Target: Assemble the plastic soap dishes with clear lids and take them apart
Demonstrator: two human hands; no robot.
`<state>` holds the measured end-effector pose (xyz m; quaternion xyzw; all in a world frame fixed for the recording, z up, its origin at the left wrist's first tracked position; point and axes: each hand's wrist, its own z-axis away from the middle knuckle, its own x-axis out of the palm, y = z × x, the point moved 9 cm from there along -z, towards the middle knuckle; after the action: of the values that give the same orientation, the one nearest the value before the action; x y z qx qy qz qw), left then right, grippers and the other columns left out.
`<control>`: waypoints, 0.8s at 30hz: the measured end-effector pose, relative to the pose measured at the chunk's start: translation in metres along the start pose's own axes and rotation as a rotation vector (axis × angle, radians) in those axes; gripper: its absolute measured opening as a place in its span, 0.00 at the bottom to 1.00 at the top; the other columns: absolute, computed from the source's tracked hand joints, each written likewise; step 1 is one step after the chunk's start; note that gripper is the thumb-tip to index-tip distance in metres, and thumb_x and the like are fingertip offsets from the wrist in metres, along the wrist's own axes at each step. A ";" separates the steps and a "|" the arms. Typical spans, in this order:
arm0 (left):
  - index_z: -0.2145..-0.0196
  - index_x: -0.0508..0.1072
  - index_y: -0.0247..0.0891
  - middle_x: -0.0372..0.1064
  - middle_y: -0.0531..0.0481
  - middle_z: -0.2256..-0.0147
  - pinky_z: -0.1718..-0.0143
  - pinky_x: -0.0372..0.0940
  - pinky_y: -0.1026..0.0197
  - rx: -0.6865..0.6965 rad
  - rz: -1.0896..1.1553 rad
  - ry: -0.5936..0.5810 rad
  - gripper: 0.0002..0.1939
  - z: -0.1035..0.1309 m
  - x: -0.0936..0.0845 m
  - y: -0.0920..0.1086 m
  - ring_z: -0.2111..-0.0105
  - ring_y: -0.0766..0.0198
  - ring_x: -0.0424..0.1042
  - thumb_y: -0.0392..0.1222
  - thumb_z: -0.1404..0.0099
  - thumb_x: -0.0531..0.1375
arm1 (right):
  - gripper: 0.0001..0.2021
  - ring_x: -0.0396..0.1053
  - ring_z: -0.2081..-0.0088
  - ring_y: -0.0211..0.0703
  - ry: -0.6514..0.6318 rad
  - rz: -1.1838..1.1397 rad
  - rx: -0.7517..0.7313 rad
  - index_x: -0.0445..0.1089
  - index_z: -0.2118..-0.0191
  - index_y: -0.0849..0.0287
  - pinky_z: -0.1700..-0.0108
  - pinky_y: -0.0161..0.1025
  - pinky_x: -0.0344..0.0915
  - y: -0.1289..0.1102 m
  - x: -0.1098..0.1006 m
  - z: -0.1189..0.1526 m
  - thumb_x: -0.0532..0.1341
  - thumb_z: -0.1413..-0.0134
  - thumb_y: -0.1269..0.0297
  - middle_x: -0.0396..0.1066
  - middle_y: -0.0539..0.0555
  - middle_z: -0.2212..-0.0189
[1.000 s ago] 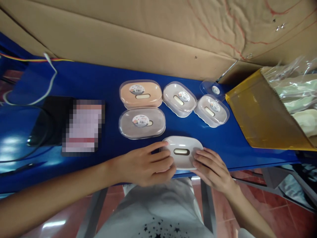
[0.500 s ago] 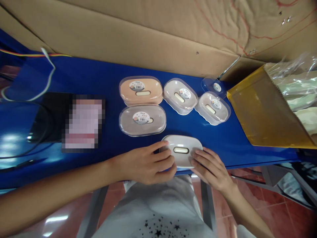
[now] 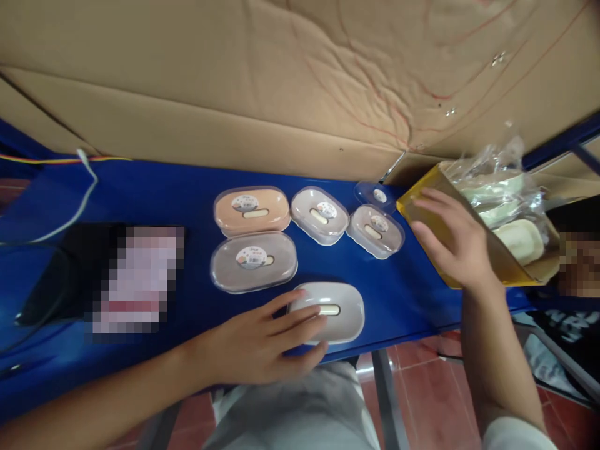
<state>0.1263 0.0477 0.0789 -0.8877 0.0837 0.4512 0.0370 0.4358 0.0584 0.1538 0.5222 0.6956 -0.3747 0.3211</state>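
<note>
- Blue tabletop (image 3: 154, 181) runs across the scene, tan cardboard (image 3: 164, 94) rising along its far side, red floor tiles (image 3: 429, 400) showing below the near edge.
- Down at the near edge, centre stage, lies the light grey oval container (image 3: 347, 319), glossy, a pale insert (image 3: 331, 310) in its top slot.
- Left hand (image 3: 272, 340) is over its left part, fingers spread and loosely bent, half open, fingertips at the top surface; no grip closed around it.
- Out to the right, the right hand (image 3: 452, 240) is wide open, fingers fanned in front of the yellow-edged box (image 3: 434, 177), nothing visible in its grasp; whether it touches the box, I can't tell.
- Inside that box: pale green pieces (image 3: 504, 187), a cream container (image 3: 522, 240) and crinkled clear plastic (image 3: 509, 147).
- Farther back, the peach container (image 3: 229, 215) sits just beyond the greyish container (image 3: 229, 269), both clear-covered and labelled.
- Two more labelled containers, the middle one (image 3: 304, 203) and the right one (image 3: 394, 234), slant side by side, a loose-looking clear lid (image 3: 363, 194) behind them.
- Over on the left: a pixelated rectangle (image 3: 135, 269) beside a black object (image 3: 84, 250), with a white cable (image 3: 89, 194) beyond.
</note>
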 end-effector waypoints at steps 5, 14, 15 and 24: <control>0.47 0.79 0.42 0.77 0.45 0.47 0.32 0.68 0.41 0.053 -0.061 -0.055 0.14 0.005 0.005 0.006 0.44 0.52 0.75 0.35 0.29 0.66 | 0.28 0.82 0.47 0.46 -0.055 0.077 -0.166 0.78 0.43 0.63 0.42 0.40 0.79 0.075 0.082 -0.063 0.61 0.27 0.41 0.82 0.58 0.49; 0.46 0.78 0.42 0.76 0.42 0.47 0.40 0.74 0.39 0.107 -0.112 -0.151 0.13 0.011 0.011 0.006 0.47 0.48 0.76 0.40 0.27 0.65 | 0.27 0.82 0.52 0.48 -0.020 0.021 -0.188 0.75 0.40 0.56 0.47 0.43 0.81 0.085 0.099 -0.070 0.69 0.34 0.41 0.82 0.56 0.51; 0.45 0.78 0.42 0.76 0.42 0.47 0.40 0.74 0.38 0.095 -0.102 -0.146 0.14 0.011 0.011 0.005 0.47 0.47 0.76 0.40 0.27 0.65 | 0.27 0.80 0.47 0.52 -0.020 0.031 -0.157 0.73 0.37 0.55 0.41 0.48 0.79 0.075 0.085 -0.067 0.70 0.33 0.46 0.80 0.58 0.46; 0.42 0.74 0.49 0.73 0.45 0.41 0.28 0.64 0.38 -0.099 -0.049 0.080 0.23 0.015 -0.001 -0.012 0.37 0.52 0.71 0.40 0.32 0.72 | 0.35 0.68 0.31 0.68 -0.230 -0.220 -0.192 0.64 0.27 0.48 0.34 0.66 0.73 -0.088 0.050 0.050 0.72 0.36 0.55 0.64 0.61 0.28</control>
<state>0.1155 0.0614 0.0708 -0.9075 0.0411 0.4179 0.0007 0.3415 0.0249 0.1028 0.3635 0.7398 -0.3966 0.4040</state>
